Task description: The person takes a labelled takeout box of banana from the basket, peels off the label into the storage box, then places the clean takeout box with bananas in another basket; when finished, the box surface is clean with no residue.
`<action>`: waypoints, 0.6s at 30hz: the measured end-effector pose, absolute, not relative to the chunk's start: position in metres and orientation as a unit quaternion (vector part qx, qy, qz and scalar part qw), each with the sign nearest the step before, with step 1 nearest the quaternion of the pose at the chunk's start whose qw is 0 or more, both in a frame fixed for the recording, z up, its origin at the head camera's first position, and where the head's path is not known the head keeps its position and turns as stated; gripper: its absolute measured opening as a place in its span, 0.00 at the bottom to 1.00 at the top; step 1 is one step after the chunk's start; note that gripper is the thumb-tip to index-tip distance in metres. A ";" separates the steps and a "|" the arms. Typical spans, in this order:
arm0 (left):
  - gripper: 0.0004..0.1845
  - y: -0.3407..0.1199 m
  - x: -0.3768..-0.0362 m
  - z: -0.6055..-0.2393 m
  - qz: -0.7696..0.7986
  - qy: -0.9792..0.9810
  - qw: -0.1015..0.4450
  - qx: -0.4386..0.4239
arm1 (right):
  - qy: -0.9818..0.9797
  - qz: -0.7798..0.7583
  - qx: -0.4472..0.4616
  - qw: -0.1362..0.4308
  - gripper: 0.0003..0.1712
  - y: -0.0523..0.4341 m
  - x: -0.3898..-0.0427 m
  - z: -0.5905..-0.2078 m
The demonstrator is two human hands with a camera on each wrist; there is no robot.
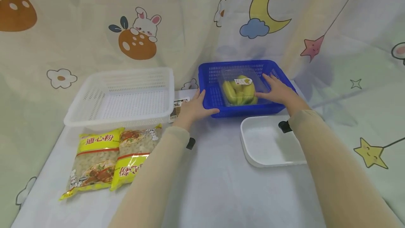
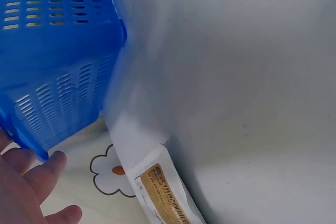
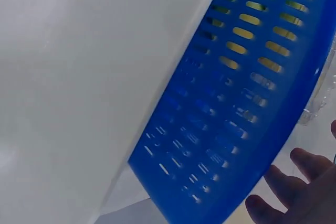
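Note:
A blue basket (image 1: 209, 90) stands toward the back of the table. Inside it sits a clear plastic box (image 1: 229, 75) of yellow-green fruit (image 1: 237, 89) with a white label on top. My left hand (image 1: 195, 109) is at the basket's left end, fingers spread; in the left wrist view its fingertips are right at the rim corner. Over the right side of the basket reaches my right hand (image 1: 280, 90), fingers spread, thumb close to the plastic box. In the right wrist view the right fingers (image 3: 286, 184) lie by the blue rim.
A white perforated basket (image 1: 136, 105) stands at the left, with two yellow pasta bags (image 1: 98, 161) in front. Between the baskets lies a small white packet (image 1: 179, 106) with a brown label. A white tray (image 1: 269, 143) sits before the blue basket, under the right forearm. Patterned cloth hangs behind.

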State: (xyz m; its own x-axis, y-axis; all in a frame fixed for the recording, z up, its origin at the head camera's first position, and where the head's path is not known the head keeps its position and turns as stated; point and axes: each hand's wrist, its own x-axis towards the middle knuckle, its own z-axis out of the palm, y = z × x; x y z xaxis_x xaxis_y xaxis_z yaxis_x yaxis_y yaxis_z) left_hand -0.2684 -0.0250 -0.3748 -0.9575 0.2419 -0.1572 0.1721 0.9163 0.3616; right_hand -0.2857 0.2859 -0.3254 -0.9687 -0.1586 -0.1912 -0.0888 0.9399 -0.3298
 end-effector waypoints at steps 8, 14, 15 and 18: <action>0.57 -0.026 -0.270 -0.377 0.192 0.971 0.099 0.100 | 0.969 -0.187 -0.104 0.121 0.57 0.292 -0.292 -0.337; 0.56 -0.025 -0.269 -0.380 0.202 0.969 0.101 0.101 | 0.961 -0.195 -0.120 0.157 0.58 0.295 -0.296 -0.346; 0.56 -0.025 -0.268 -0.380 0.204 0.969 0.100 0.101 | 0.959 -0.196 -0.119 0.165 0.58 0.296 -0.296 -0.347; 0.56 -0.023 -0.267 -0.379 0.211 0.967 0.098 0.099 | 0.954 -0.206 -0.115 0.188 0.59 0.296 -0.299 -0.348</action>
